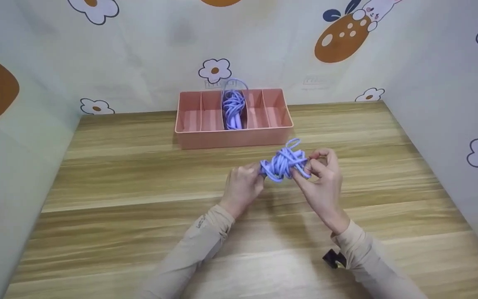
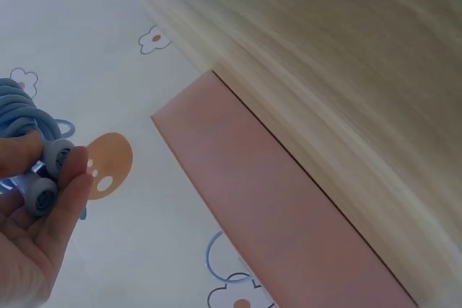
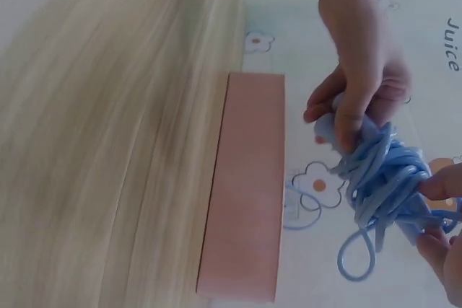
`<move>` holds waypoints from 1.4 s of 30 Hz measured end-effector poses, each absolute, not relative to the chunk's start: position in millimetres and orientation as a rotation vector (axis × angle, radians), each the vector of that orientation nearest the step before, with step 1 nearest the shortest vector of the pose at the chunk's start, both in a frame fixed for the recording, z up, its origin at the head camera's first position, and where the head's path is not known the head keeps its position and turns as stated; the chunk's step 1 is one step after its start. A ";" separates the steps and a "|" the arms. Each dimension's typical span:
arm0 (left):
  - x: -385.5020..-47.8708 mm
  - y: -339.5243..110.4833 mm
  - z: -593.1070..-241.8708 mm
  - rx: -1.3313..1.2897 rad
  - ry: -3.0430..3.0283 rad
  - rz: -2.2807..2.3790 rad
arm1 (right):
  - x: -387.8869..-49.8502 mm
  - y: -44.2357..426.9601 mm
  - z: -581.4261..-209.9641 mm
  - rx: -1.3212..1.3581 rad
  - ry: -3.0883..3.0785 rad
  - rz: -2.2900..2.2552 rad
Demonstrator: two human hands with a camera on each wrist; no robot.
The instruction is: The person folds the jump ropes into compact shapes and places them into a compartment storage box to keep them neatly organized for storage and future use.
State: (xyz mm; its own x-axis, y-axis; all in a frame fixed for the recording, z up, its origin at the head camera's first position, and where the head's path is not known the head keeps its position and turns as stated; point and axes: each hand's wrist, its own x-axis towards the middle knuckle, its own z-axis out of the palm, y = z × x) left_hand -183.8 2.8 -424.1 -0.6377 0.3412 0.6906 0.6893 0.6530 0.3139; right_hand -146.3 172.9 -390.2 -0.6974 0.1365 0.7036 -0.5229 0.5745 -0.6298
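A blue-purple jump rope, its cord wound in a tangled bundle around its handles, is held above the table between both hands. My left hand grips the handle ends at the bundle's left side; two round handle ends show between thumb and fingers in the left wrist view. On the other side my right hand pinches the cord with thumb and fingers. A small loop of cord sticks out from the bundle in the right wrist view. The palm sides of both hands are partly hidden in the head view.
Behind the hands stands a pink divided box with several compartments. Its middle compartment holds another wound blue-purple jump rope, one loop rising above the rim. A black clip-like object shows by the right sleeve. Patterned walls enclose the wooden table.
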 end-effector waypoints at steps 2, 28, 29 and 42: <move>-184.0 3.7 -421.8 -0.782 -2.285 -0.771 | -149.9 173.6 -391.8 0.348 -2.036 1.093; -201.2 9.6 -415.3 -0.536 -2.353 -1.312 | -164.5 183.3 -396.6 0.489 -2.133 1.012; -201.6 9.9 -414.6 -0.516 -2.356 -1.339 | -165.3 183.2 -396.7 0.464 -2.150 1.065; -210.1 14.5 -408.7 -0.404 -2.375 -1.500 | -189.0 173.3 -393.8 0.235 -2.122 1.781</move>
